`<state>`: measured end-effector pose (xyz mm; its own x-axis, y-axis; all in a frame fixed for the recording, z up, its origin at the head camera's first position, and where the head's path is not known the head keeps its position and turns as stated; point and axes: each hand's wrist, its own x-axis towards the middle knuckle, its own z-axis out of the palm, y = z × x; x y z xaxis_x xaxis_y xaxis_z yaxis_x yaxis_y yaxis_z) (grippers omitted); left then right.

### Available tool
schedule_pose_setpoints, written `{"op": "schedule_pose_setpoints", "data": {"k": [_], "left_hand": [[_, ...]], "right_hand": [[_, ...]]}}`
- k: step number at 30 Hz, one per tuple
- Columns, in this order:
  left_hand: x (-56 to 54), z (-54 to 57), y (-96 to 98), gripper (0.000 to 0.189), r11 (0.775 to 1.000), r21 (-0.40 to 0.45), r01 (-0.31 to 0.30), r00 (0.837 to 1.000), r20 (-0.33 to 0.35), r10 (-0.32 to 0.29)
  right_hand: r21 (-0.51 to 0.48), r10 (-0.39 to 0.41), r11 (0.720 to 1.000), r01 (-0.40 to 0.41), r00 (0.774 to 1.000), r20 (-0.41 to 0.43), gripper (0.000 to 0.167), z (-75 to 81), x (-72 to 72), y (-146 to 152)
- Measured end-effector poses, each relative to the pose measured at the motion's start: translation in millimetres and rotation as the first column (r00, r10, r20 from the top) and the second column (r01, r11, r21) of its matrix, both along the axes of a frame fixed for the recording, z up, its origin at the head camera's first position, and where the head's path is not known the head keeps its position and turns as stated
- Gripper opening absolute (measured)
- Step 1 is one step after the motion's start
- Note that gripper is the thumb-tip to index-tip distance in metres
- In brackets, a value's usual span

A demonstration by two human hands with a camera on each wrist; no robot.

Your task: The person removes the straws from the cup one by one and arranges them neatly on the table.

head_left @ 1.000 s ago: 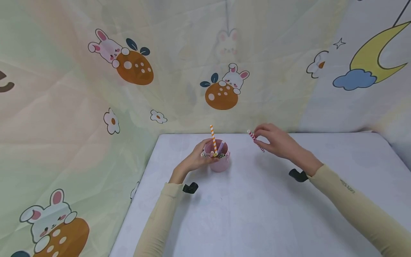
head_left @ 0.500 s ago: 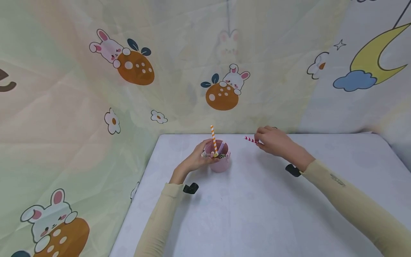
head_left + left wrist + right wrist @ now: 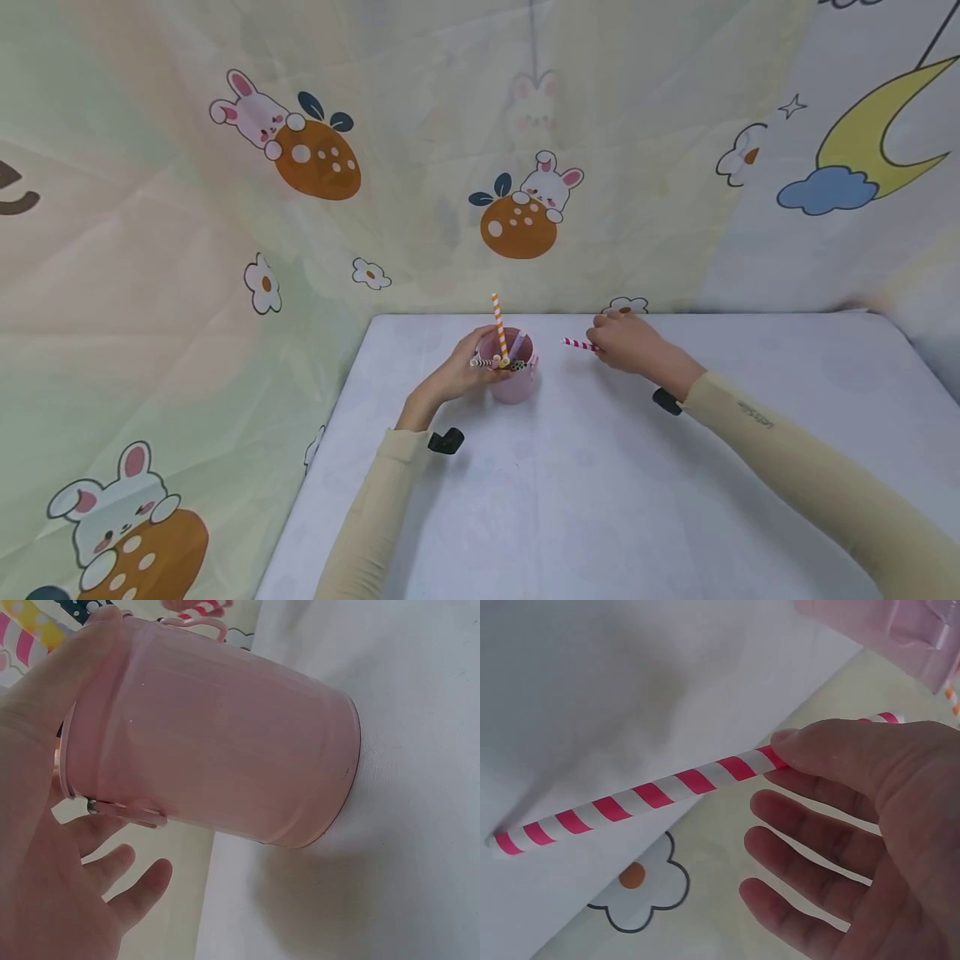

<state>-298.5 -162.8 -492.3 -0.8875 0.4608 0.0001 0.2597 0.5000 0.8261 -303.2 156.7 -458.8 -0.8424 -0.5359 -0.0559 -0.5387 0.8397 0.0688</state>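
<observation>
A small pink bucket (image 3: 516,388) stands on the table, and my left hand (image 3: 459,368) grips it by the rim. The left wrist view shows the thumb on the near side of the bucket (image 3: 225,742), with other fingers behind it. Inside are several paper straws; an orange-and-white striped straw (image 3: 498,321) sticks up tallest, and a purple straw (image 3: 517,342) leans behind. To the right, my right hand (image 3: 633,345) pinches a red-and-white striped straw (image 3: 654,795) between thumb and index finger. Its remaining fingers are spread apart, and one straw end lies right at the tabletop.
A white cloth covers the table (image 3: 570,500). Behind it and on the left hang fabric walls (image 3: 420,208) printed with rabbits, flowers and a moon. A dark wrist camera (image 3: 446,441) sits below my left wrist, another (image 3: 666,401) below the right.
My right hand has moved down and slightly left; the straw has swung from steeply tilted to nearly level in the head view. My left hand and the bucket have stayed put.
</observation>
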Motion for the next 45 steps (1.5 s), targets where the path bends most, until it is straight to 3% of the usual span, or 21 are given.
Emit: {"op": "schedule_pose_setpoints", "data": {"k": [11,19,23,32,45], "left_hand": [[0.8,-0.9,1.4,0.086,1.000,0.005,0.002,1.000,0.011,-0.003],[-0.3,-0.9,-1.0,0.085,0.999,0.031,0.041,0.998,-0.045,-0.040],[-0.4,-0.5,-0.5,0.084,0.998,0.031,0.051,0.998,-0.040,-0.050],[-0.6,-0.8,0.1,0.085,0.998,0.030,0.050,0.998,-0.042,-0.049],[-1.0,-1.1,0.5,0.086,0.999,0.032,0.036,0.999,-0.021,-0.036]], "right_hand": [[-0.004,0.014,1.000,-0.013,0.998,0.056,0.008,-26.5,-8.3,-1.1],[0.009,0.008,1.000,-0.008,0.997,0.081,0.005,-48.8,-14.0,-0.6],[0.001,-0.016,1.000,0.016,0.994,0.108,0.005,-55.5,-15.3,0.5],[-0.026,-0.069,0.997,0.072,0.991,0.115,0.005,-56.3,-16.3,1.6],[-0.029,-0.056,0.998,0.060,0.991,0.120,0.008,-55.4,-17.9,3.1]]}}
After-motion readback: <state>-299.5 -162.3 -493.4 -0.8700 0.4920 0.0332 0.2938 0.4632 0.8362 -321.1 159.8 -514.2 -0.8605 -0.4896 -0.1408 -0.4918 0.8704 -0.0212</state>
